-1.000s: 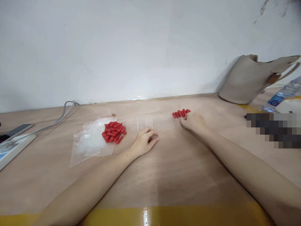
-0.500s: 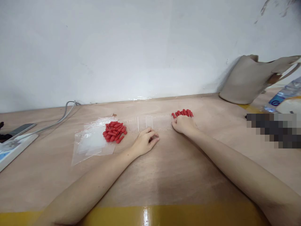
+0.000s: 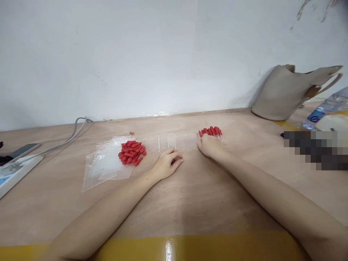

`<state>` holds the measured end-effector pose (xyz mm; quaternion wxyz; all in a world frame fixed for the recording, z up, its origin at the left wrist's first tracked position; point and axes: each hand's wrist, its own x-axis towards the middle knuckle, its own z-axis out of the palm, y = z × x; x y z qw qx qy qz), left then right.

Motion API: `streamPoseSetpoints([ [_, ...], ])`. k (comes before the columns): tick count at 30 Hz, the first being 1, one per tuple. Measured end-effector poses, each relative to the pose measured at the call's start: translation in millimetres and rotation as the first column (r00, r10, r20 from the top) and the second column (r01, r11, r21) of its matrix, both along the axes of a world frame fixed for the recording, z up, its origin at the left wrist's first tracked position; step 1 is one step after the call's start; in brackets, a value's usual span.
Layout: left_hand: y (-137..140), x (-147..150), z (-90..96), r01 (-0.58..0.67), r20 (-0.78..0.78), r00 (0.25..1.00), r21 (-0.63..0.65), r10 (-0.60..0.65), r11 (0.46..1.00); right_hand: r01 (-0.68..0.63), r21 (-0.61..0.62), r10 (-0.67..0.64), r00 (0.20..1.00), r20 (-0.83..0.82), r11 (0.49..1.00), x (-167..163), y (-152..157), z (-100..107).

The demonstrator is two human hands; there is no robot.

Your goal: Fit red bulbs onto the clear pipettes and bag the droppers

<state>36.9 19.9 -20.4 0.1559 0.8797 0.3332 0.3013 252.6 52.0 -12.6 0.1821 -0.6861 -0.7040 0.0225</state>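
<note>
Clear thin dropper tubes lie side by side in a long row across the table. At the row's right end, several tubes carry red rubber bulbs. My right hand is over this end, fingers bunched at the leftmost bulbed dropper; its fingertips are partly hidden. My left hand rests on the table just in front of the row's middle, fingers loosely bent and apart, holding nothing. Left of the row, a heap of loose red bulbs lies on clear plastic bags.
A beige bag leans against the wall at the right, with a plastic bottle beside it. On the left are a white power strip, a grey cable and a flat grey device. Yellow tape runs along the front edge.
The view has shifted slightly. My right hand stays at the bulbed droppers with a small change of position, and more of the tubes shows beside it. My left hand has not moved.
</note>
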Motion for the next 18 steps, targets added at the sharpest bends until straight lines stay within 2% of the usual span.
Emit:
streamPoseSetpoints([
  [2,0,-1,0.0,0.003,-0.004,1.0,0.016,-0.003,1.0,0.023,0.054,-0.021,0.999,-0.029,0.998,0,-6,-4],
  [4,-2,-2,-0.1,-0.004,-0.014,1.0,0.04,0.004,0.999,-0.076,0.182,0.086,0.995,-0.046,0.98,1,-11,-12],
  [7,-4,-5,1.1,-0.034,-0.032,0.999,0.076,0.037,0.997,-0.195,0.404,0.239,0.969,-0.06,0.894,5,-16,-26],
  [9,-3,-9,5.0,-0.078,-0.072,0.994,0.131,0.088,0.988,-0.241,0.479,0.312,0.947,-0.072,0.844,8,-21,-32],
  [13,12,-26,25.8,-0.197,-0.221,0.934,0.338,0.281,0.921,-0.371,0.465,0.44,0.897,-0.045,0.804,16,-36,-31],
  [15,25,-42,40.8,-0.306,-0.251,0.876,0.371,0.412,0.877,-0.385,0.461,0.451,0.891,-0.039,0.8,21,-43,-29],
  [18,43,-69,61.6,-0.456,-0.335,0.741,0.385,0.581,0.803,-0.373,0.457,0.439,0.898,-0.043,0.808,26,-47,-26],
])
